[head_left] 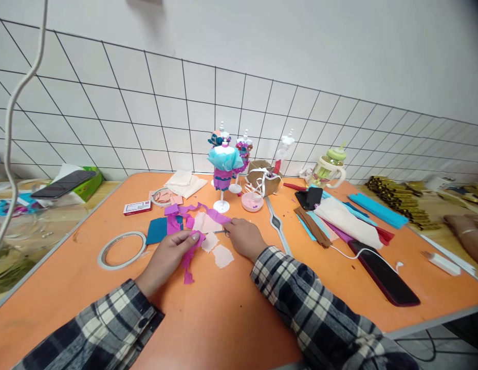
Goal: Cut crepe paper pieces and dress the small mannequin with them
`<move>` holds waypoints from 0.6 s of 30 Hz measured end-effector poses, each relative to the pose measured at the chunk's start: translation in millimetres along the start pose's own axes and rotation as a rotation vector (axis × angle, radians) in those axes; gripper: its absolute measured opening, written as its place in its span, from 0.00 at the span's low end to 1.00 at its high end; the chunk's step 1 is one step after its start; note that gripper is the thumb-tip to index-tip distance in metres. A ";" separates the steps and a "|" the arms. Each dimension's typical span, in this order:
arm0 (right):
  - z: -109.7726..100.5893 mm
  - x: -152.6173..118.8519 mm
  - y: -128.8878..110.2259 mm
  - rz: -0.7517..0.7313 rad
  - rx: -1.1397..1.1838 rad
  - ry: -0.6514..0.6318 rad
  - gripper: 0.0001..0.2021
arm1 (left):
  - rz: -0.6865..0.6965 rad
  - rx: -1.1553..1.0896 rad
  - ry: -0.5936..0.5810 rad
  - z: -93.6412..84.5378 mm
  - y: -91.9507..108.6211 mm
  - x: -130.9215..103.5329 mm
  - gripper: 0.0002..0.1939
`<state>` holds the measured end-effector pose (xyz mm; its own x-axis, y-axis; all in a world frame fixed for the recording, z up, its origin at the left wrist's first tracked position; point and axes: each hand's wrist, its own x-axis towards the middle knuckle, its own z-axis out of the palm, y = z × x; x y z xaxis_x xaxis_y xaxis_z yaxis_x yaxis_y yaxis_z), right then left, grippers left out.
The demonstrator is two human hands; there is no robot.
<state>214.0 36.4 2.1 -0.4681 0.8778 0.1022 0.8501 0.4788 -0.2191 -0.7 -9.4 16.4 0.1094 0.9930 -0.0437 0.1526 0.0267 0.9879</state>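
Note:
Between thumb and fingers, my left hand (170, 259) pinches a ruffled purple crepe paper strip (189, 259), one end of which hangs toward the table's front. My right hand (244, 237) is closed on the far end of purple crepe paper, where it curves across the tabletop. Pale pink paper scraps (222, 256) lie between the hands. A small dark metal tip shows under my right fingers; its kind is unclear. Just behind stands a small white mannequin (222, 177) dressed in purple and light blue paper. Blue paper squares (157, 231) lie beyond my left hand.
Left on the orange table (208, 329) are a tape roll (104, 257) and a small box (137, 207). Other mannequins (286, 146) and a pink dish (252, 202) stand behind. At right are folded papers (349, 221), a phone (389, 280) and a bottle (327, 169).

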 end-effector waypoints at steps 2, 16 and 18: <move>-3.5 -3.7 -6.8 -0.002 -0.074 -0.052 0.12 | -0.036 0.002 -0.003 1.8 0.4 0.6 0.21; -19.2 -21.4 -28.3 0.133 -0.216 -0.164 0.11 | -0.015 -0.034 -0.034 3.3 -7.3 4.0 0.28; -18.2 -23.9 -28.7 0.156 -0.204 -0.164 0.11 | -0.011 -0.031 -0.016 3.3 -8.4 4.2 0.31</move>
<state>205.2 2.0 23.7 -0.3462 0.9348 -0.0791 0.9381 0.3459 -0.0187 1.7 -5.8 7.5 0.1234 0.9908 -0.0563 0.1236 0.0410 0.9915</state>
